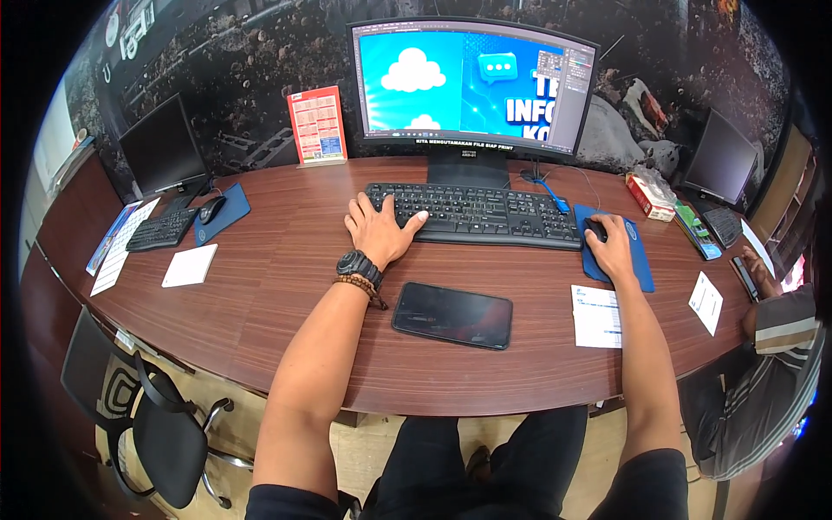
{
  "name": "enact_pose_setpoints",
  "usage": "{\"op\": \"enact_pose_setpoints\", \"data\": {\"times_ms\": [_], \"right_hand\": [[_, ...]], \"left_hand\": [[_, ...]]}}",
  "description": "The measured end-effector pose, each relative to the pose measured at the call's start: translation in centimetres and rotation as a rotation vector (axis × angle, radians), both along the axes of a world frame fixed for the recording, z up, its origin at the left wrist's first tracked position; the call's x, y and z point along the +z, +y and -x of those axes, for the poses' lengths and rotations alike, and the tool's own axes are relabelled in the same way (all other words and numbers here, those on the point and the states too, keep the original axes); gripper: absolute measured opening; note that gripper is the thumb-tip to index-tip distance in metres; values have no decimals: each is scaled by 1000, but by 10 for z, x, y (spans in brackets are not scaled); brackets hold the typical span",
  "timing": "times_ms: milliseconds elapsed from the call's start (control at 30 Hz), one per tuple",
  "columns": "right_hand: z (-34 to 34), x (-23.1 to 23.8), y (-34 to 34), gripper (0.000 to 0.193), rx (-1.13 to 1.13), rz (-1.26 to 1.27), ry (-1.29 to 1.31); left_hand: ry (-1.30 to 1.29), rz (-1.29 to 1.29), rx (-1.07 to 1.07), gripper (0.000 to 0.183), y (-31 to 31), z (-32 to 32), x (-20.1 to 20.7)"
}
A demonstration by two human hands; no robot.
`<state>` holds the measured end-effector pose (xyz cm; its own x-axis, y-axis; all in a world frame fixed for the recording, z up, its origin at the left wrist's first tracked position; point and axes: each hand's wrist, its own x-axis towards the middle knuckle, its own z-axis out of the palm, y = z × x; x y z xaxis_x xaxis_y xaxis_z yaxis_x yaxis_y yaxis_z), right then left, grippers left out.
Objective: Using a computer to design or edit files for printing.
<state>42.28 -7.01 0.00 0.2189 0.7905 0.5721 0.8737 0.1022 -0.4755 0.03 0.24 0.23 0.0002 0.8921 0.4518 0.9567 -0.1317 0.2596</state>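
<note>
Left hand (380,232), spread wide, rests on the left end of the keyboard (485,217), which extends to its right. Right hand (614,247) grips the mouse (595,230), which lies beneath the fingers on the blue pad (645,276).

A red-edged calendar (317,124) stands at the back, a black office chair (171,452) lower left.
</note>
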Motion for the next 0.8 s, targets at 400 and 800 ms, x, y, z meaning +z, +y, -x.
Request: {"op": "enact_pose_setpoints", "data": {"times_ms": [400, 800], "right_hand": [[1, 1, -1, 37, 11, 23, 1], [3, 1, -1, 38, 5, 29, -37]], "left_hand": [[-43, 92, -36, 88, 0, 6, -2], [-167, -34, -49, 41, 7, 16, -3]]}}
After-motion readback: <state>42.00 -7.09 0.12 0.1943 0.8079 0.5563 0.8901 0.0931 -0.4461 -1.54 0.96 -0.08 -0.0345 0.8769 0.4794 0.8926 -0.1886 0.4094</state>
